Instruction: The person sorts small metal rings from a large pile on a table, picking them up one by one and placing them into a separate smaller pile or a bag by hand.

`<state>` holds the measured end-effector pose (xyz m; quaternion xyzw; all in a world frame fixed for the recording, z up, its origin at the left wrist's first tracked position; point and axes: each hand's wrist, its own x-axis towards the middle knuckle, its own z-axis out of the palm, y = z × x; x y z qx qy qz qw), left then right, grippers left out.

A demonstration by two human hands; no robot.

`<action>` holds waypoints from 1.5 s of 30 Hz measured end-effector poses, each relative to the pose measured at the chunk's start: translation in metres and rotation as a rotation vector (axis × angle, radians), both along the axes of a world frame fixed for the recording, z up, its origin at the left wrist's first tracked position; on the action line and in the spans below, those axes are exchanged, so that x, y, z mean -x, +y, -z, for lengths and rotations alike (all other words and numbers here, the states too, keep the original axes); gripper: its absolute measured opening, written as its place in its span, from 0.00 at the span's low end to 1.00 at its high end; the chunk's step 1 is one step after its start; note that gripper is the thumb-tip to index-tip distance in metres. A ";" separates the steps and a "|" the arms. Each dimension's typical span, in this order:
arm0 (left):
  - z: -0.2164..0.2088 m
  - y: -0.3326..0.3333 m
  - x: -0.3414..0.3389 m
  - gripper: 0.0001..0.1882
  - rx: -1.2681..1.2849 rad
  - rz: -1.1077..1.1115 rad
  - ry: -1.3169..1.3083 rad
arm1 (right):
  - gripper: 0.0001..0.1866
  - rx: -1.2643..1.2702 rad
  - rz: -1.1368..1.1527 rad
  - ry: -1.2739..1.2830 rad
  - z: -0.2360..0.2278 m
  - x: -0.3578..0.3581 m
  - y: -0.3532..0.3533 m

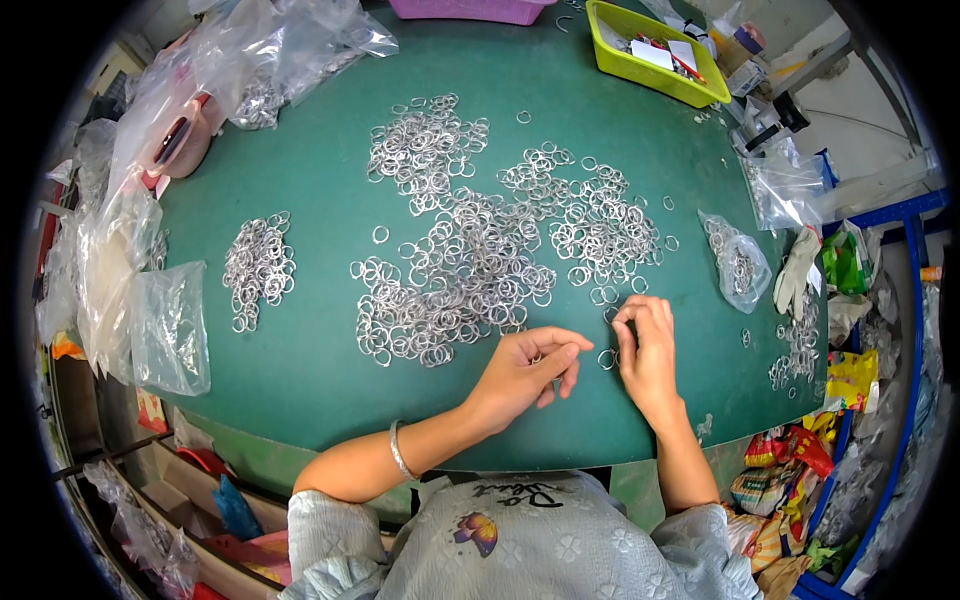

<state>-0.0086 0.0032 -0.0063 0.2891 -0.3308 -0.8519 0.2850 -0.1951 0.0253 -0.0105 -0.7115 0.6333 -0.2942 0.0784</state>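
Many thin silver metal rings lie in loose heaps on the green tabletop. The biggest heap (465, 270) spreads across the middle, beyond my left hand (530, 370). That hand is loosely curled, thumb against the fingers, with a bit of a ring showing between them. My right hand (648, 350) pinches at a metal ring (609, 314) at the near edge of the right heap (605, 235); its fingertips partly cover the ring. Between my two hands a single ring (606, 359) lies on the table, close to the right fingers.
A smaller ring heap (260, 270) lies at the left, another (425, 145) at the back. On the right are a bag of rings (738, 265), a glove (797, 270) and scattered rings (800, 345). A yellow-green basket (655, 70) stands far right; plastic bags (170, 325) line the left edge.
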 end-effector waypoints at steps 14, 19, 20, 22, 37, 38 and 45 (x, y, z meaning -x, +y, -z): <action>-0.005 0.002 0.000 0.10 0.127 -0.111 -0.123 | 0.03 -0.456 0.133 -1.089 -0.014 -0.011 0.008; -0.005 0.003 0.002 0.11 0.384 -0.123 -0.173 | 0.03 -0.563 0.044 -1.336 -0.017 -0.024 0.018; -0.003 0.003 0.002 0.10 0.434 -0.148 -0.179 | 0.03 -0.562 0.032 -1.347 -0.018 -0.025 0.019; 0.001 0.003 0.003 0.08 0.534 -0.200 -0.188 | 0.04 -0.562 0.025 -1.285 -0.024 -0.026 0.020; -0.015 0.007 -0.002 0.13 0.512 -0.205 -0.136 | 0.13 0.314 -0.130 -0.095 -0.042 -0.038 0.023; -0.016 0.007 -0.002 0.14 0.532 -0.211 -0.130 | 0.13 0.326 -0.121 -0.029 -0.043 -0.038 0.024; -0.008 0.004 -0.003 0.15 0.612 -0.208 -0.088 | 0.15 0.348 -0.101 0.165 -0.051 -0.042 0.028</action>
